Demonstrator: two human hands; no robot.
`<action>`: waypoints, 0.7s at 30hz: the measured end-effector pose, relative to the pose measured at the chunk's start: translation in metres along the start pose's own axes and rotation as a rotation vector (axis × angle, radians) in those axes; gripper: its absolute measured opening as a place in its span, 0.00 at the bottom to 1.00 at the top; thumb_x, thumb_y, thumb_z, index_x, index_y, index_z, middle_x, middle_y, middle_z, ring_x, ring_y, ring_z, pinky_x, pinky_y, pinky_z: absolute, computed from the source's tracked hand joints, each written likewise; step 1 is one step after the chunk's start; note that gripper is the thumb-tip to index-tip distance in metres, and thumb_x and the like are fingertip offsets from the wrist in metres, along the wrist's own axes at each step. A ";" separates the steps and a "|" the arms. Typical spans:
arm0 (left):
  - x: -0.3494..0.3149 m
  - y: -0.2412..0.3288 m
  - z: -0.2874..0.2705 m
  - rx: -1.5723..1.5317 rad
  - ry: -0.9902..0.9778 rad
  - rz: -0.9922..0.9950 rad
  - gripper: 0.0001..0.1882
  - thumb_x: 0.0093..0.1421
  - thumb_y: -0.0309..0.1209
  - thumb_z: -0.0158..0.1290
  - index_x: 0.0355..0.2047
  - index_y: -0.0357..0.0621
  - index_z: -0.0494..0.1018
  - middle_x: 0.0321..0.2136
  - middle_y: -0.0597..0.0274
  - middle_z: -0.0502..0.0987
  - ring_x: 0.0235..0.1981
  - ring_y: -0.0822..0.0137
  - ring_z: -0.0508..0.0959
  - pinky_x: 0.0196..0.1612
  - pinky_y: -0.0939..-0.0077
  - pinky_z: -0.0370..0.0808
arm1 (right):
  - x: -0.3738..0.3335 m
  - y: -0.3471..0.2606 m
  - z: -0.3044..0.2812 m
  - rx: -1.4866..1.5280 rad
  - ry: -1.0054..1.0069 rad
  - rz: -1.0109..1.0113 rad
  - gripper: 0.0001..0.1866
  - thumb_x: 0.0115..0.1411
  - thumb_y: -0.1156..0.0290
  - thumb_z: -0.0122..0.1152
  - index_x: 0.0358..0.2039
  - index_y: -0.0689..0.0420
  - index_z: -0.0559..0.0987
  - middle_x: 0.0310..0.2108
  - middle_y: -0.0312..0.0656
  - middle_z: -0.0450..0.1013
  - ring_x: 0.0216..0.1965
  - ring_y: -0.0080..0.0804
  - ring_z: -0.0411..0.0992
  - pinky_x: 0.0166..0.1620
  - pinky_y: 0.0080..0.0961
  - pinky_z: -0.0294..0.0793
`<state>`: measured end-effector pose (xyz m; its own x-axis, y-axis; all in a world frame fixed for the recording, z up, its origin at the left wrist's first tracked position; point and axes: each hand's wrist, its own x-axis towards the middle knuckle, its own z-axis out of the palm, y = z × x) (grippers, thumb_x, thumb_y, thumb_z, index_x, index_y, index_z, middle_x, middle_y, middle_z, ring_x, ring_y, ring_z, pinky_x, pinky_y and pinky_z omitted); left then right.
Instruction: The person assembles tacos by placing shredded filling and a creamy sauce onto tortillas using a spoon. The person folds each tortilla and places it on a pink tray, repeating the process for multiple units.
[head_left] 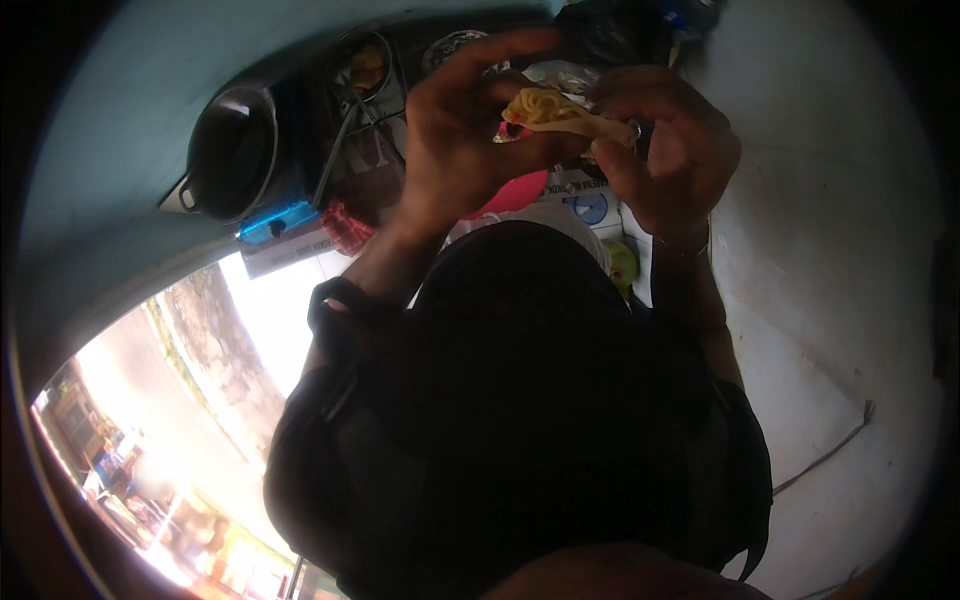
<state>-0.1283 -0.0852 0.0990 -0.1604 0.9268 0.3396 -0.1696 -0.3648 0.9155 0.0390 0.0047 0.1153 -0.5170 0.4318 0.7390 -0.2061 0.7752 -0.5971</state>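
Observation:
Raised before me is a pale sheet of dough (575, 127) folded around a yellow noodle filling (540, 104), with a spot of orange-red at its left end. My left hand (455, 135) pinches the left side of this noodle-filled dough between thumb and fingers, its index finger stretched out beyond. On the other side, my right hand (680, 145) grips the right end with thumb and bent fingers. Below the dough, partly hidden by my left hand, is a pink-red plastic dish (510, 195).
A dark wok (232, 150) stands at the far left above a blue-edged item (280, 222). Beside it a pan (366, 68) holds browned food. A red cloth (346, 228) lies near my left forearm. Black plastic (600, 30) is at the back; a pale wall (820, 250) rises on the right.

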 end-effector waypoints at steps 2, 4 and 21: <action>0.001 -0.001 0.001 -0.047 -0.004 0.013 0.34 0.45 0.17 0.65 0.53 0.33 0.65 0.31 0.53 0.81 0.34 0.67 0.82 0.37 0.78 0.80 | -0.001 -0.002 -0.002 -0.035 -0.007 -0.001 0.12 0.44 0.75 0.69 0.31 0.61 0.78 0.28 0.44 0.77 0.29 0.32 0.78 0.33 0.22 0.77; 0.002 -0.002 0.001 -0.052 -0.016 0.031 0.34 0.45 0.17 0.65 0.53 0.33 0.65 0.31 0.53 0.81 0.34 0.67 0.82 0.37 0.78 0.80 | -0.003 -0.004 -0.003 -0.035 0.004 0.031 0.12 0.43 0.75 0.69 0.30 0.61 0.78 0.29 0.44 0.77 0.29 0.32 0.78 0.33 0.22 0.77; 0.003 -0.007 0.002 -0.102 -0.055 0.079 0.36 0.45 0.16 0.65 0.55 0.30 0.62 0.31 0.52 0.81 0.36 0.66 0.81 0.40 0.77 0.79 | -0.011 -0.010 -0.005 -0.064 0.080 0.037 0.12 0.44 0.74 0.70 0.30 0.60 0.79 0.29 0.44 0.77 0.31 0.33 0.79 0.35 0.23 0.79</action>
<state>-0.1257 -0.0793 0.0943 -0.1238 0.8974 0.4235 -0.2573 -0.4412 0.8597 0.0506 -0.0060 0.1148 -0.4551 0.4939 0.7409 -0.1336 0.7847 -0.6053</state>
